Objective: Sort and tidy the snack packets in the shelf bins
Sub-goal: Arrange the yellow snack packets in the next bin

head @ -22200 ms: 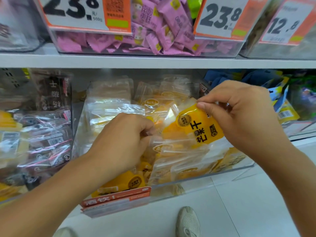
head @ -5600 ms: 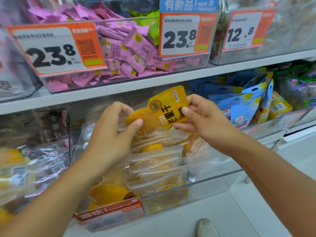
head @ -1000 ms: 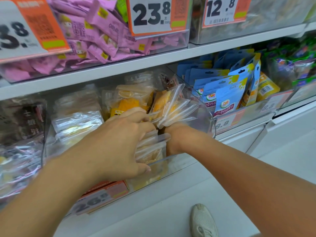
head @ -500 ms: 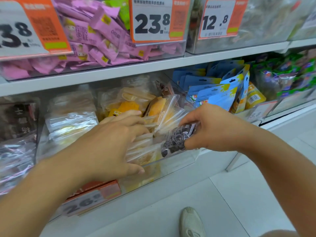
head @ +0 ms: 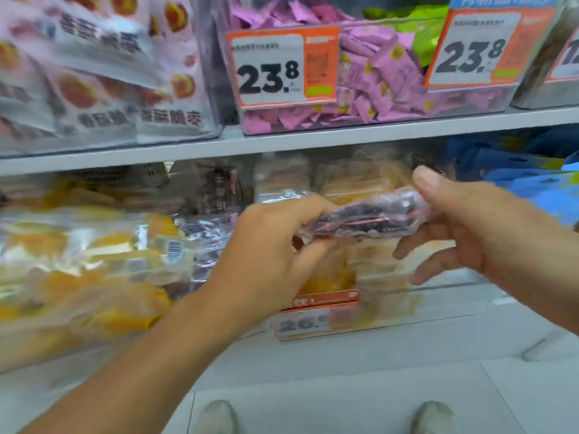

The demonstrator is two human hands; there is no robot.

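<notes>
Both hands held a crinkly clear packet of dark snacks with a pink line (head: 369, 219) in front of the clear shelf bin of yellow packets (head: 369, 270): the left hand (head: 269, 249) pinched its left end, the right hand (head: 463, 227) clamped its right end under the thumb, lower fingers spread loose. That slick film might slip during a handover, dropping it among the wrong stock.

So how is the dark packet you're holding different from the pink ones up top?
The dark packet is clear plastic with dark contents; the pink packets are solid pink wrappers. The dark packet is one piece, held between the left hand and right hand; the pink packets lie heaped in a clear bin on the upper shelf. Both are sealed snack packets.
</notes>
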